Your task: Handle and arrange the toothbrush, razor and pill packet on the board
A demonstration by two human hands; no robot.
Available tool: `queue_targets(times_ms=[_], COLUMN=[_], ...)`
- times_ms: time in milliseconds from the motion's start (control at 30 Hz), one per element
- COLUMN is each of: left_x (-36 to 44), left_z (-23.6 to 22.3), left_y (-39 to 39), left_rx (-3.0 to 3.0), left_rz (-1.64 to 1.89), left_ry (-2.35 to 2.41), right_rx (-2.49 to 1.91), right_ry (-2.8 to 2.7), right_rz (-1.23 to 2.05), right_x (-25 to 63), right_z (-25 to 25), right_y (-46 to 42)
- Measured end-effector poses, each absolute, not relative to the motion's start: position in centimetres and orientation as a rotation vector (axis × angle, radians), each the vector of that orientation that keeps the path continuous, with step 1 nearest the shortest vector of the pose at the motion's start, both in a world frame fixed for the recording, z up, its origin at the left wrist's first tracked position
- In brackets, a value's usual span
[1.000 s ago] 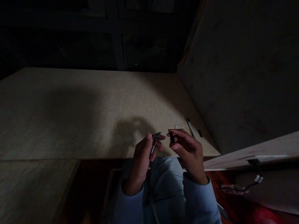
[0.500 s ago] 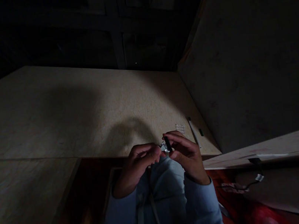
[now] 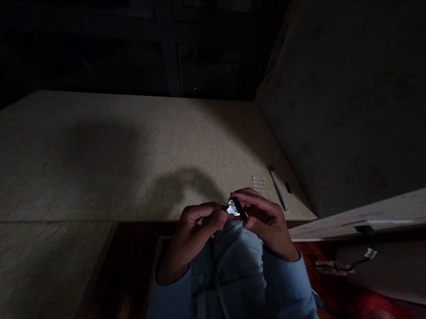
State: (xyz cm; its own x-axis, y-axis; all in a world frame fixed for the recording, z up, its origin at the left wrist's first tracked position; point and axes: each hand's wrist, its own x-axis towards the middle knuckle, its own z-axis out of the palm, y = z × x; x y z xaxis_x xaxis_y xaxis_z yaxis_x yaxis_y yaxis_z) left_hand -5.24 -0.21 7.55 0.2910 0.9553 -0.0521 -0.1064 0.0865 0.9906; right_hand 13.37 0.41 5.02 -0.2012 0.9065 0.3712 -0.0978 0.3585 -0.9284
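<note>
light was low; a soft round shadow lay on the pale table (image 3: 177, 133) just beyond my hands. both hands were together over its near edge, above my lap.

left hand (image 3: 206, 227): thumb and fingers pinched around a small silvery piece (image 3: 232, 208), which was catching the light brightly at the fingertips. its exact shape was too small and glaring to make out.

right hand (image 3: 265, 218): thumb below and fingers above, gripping a short dark bar (image 3: 240, 208) between them. the bar stood nearly upright in view, its top end leaning toward the left hand. silvery piece sat right against the bar's left side; could not tell whether the two were joined or merely touching.

on the table past my right hand, near the right corner: a small clear item (image 3: 258, 182) with pale lines across it, lying flat. right of that, a slim pale stick (image 3: 280, 192) with a dark far end, laid pointing away from me. a small black piece (image 3: 288, 188) lay just beside the stick, on the side toward the patterned wall (image 3: 355, 95).

lower down at the right, a black cable (image 3: 359, 264) with a white tag ran below the wall's edge. something red (image 3: 373, 309) was under it, blurred. my sleeves were blue, cuffs at both wrists.
</note>
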Motion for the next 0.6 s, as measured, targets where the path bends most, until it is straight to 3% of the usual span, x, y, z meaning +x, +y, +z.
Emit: queue_targets(times_ms=[600], left_x=[-5.76], left_z=[7.05], left_y=[0.15], left_rx=[1.344], left_rz=[1.012], left_ry=[0.91], right_rx=[-0.755], right_ry=[-1.466], right_rz=[1.156], right_x=[12.92], right_z=[4.9], right_y=[0.64])
